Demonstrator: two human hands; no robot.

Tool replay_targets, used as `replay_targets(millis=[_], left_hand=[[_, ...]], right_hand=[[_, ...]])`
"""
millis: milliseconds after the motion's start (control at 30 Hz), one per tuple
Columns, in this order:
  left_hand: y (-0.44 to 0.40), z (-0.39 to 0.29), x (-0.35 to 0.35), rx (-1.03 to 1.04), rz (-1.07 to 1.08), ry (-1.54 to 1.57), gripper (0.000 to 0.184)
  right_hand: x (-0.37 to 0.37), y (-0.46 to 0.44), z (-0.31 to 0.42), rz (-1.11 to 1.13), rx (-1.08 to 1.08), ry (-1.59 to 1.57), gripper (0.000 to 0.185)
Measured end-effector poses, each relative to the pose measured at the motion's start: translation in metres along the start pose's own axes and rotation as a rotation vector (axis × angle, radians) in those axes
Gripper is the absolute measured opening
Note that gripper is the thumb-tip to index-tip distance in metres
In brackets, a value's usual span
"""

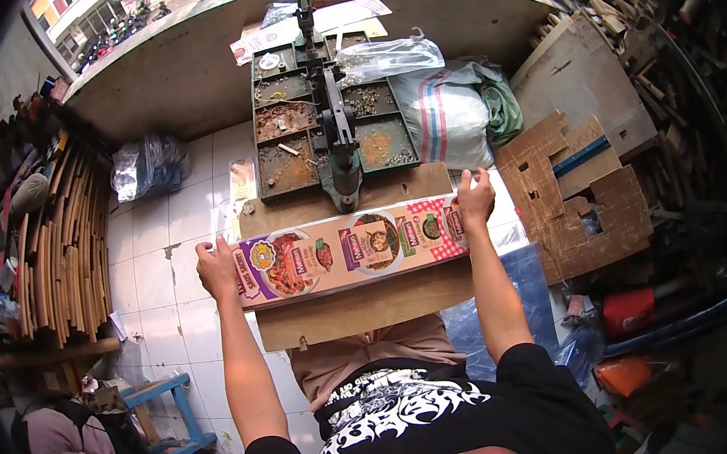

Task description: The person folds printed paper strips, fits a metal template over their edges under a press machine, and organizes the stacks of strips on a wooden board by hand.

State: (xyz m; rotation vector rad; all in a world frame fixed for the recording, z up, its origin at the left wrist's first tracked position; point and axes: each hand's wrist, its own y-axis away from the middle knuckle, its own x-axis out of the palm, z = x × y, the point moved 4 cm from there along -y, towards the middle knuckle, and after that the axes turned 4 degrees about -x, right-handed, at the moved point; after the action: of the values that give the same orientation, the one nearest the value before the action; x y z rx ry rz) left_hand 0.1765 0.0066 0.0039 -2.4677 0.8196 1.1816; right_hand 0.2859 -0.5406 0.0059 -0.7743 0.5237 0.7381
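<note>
1. printed strip (358, 258): long, flat, food pictures on the upper face. lies crosswise over the wooden tabletop (372, 308), left end past the left edge, right end near the right edge. can't tell if it's flat on the wood or slightly lifted.
2. left hand (217, 271): fingers holding the strip's left end, just outside the tabletop's left edge.
3. right hand (476, 202): fingers holding the strip's right end, fingertips showing beyond its far side — what's underneath is hidden.
4. bare wood shows along the tabletop's near edge, between strip and person.
5. hand press (339, 132): dark metal, upright, foot just beyond the strip's far edge, near the middle.
6. divided tray (415, 133): green, around the press, at the tabletop's far edge. small loose bits in its compartments; white stick (289, 149) in the near left one.
7. clear plastic bag (390, 57): over the tray's right edge, toward the far corner.
8. striped sack (449, 116): on the floor — just beside the tray's right edge.
</note>
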Motion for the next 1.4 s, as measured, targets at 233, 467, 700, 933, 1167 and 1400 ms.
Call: replay_targets(millis=[233, 467, 700, 933, 1167, 1400], left_hand=[[-0.001, 0.001, 0.001, -0.001, -0.003, 0.012, 0.049], [-0.003, 0.005, 0.002, 0.021, 0.001, 0.002, 0.048], [-0.003, 0.002, 0.001, -0.005, 0.006, 0.007, 0.047], [-0.004, 0.003, 0.002, -0.001, 0.015, 0.013, 0.048], [-0.003, 0.003, 0.002, -0.005, 0.019, 0.022, 0.047], [-0.004, 0.005, 0.003, -0.035, 0.016, 0.029, 0.048]], right_hand=[[0.007, -0.001, -0.008, 0.053, 0.064, -0.059, 0.038], [0.006, 0.000, -0.006, 0.078, 0.070, -0.078, 0.033], [0.008, -0.001, -0.009, 0.097, 0.072, -0.088, 0.032], [0.012, -0.002, -0.013, 0.103, 0.065, -0.095, 0.031], [0.013, -0.003, -0.012, 0.107, 0.054, -0.078, 0.031], [0.012, -0.003, -0.012, 0.142, 0.073, -0.057, 0.035]])
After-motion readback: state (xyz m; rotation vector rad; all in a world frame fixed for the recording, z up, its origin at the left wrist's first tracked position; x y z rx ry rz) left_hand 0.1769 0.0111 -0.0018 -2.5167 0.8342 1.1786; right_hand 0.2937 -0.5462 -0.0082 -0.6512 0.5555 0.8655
